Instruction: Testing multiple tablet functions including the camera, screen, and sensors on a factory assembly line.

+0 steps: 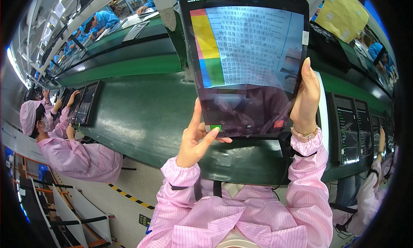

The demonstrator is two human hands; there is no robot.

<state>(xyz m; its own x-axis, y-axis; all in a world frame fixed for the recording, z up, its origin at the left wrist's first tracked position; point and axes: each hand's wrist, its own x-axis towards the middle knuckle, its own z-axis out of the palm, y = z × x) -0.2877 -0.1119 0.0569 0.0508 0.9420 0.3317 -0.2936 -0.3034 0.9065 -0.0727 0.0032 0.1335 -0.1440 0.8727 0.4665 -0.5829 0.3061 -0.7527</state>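
Observation:
A black tablet is held up above the green bench, its lit screen facing me. On the screen's upper part is a camera picture of a printed sheet with coloured blocks along its left side; green and red buttons sit near the bottom corners. My left hand grips the lower left corner, its thumb over the green button and the other fingers partly behind the tablet. My right hand clasps the right edge, thumb along the side and fingers hidden behind. Pink striped sleeves cover both forearms, and a band circles my right wrist.
The green bench runs across in front of me. At left, a person in pink handles dark tablets; more tablets stand in a rack at right. A yellow sheet hangs upper right. Racks stand lower left.

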